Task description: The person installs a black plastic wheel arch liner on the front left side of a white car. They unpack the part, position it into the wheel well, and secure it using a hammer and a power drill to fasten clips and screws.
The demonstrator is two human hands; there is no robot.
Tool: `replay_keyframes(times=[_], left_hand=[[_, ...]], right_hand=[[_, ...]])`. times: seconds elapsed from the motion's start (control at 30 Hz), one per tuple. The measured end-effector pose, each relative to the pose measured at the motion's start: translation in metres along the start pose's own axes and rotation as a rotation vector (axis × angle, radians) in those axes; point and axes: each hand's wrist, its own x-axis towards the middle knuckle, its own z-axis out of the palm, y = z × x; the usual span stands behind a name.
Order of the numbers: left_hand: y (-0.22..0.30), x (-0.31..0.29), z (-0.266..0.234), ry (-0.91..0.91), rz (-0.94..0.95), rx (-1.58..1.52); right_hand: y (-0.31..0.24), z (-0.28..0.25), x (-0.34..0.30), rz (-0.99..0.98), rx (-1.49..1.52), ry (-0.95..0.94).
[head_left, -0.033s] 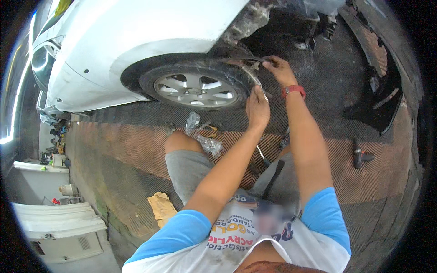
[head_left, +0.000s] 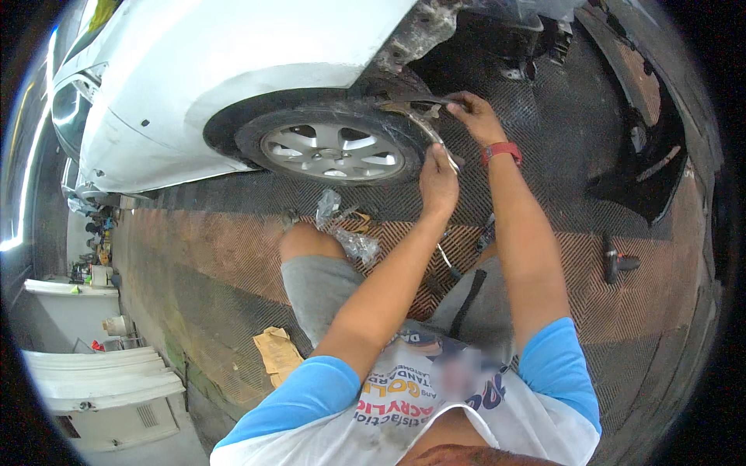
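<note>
Just ahead of the car's wheel (head_left: pixel 334 152), both hands are on a thin, curved, dirty strip (head_left: pixel 426 126), dark with a pale edge. My left hand (head_left: pixel 440 186) pinches its lower end between thumb and fingers, beside the tyre's right side. Higher up and to the right, my right hand (head_left: pixel 475 120), with a red band on the wrist, grips the strip's dark upper edge with its fingertips. The strip's far end runs into the wheel arch, where I cannot make out whether it is attached. The white car body (head_left: pixel 233 54) rises above the wheel.
Clear plastic wrapping (head_left: pixel 353 242) lies on the ribbed floor by my left knee. A black power tool (head_left: pixel 618 261) rests at the right, below a large black car panel (head_left: pixel 645 186). Brown paper (head_left: pixel 277 353) lies left of me, near white cabinets (head_left: pixel 101 380).
The view has shifted slightly, with the wheel and car a little further up and left. Both hands keep their grip on the strip, almost unmoved.
</note>
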Motion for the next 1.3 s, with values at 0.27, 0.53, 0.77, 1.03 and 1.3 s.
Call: replay_keyframes(times=[0.27, 0.53, 0.77, 1.03, 1.3], left_hand=[[-0.042, -0.016, -0.066, -0.069, 0.219, 0.446], [-0.057, 0.01, -0.121, -0.029, 0.669, 0.605], [-0.04, 0.037, -0.1, -0.243, 0.174, 0.135], [-0.003, 0.015, -0.094, -0.367, -0.219, -0.627], [0.01, 0.015, -0.141, -0.237, -0.064, -0.461]], right_hand=[[-0.017, -0.012, -0.042, 0.334, -0.147, -0.351], [-0.052, 0.041, -0.101, 0.367, 0.191, -0.371], [-0.053, 0.074, -0.11, -0.17, -0.214, -0.233], [-0.049, 0.065, -0.079, -0.529, -0.993, 0.03], [-0.048, 0.063, -0.031, -0.63, -0.827, 0.107]])
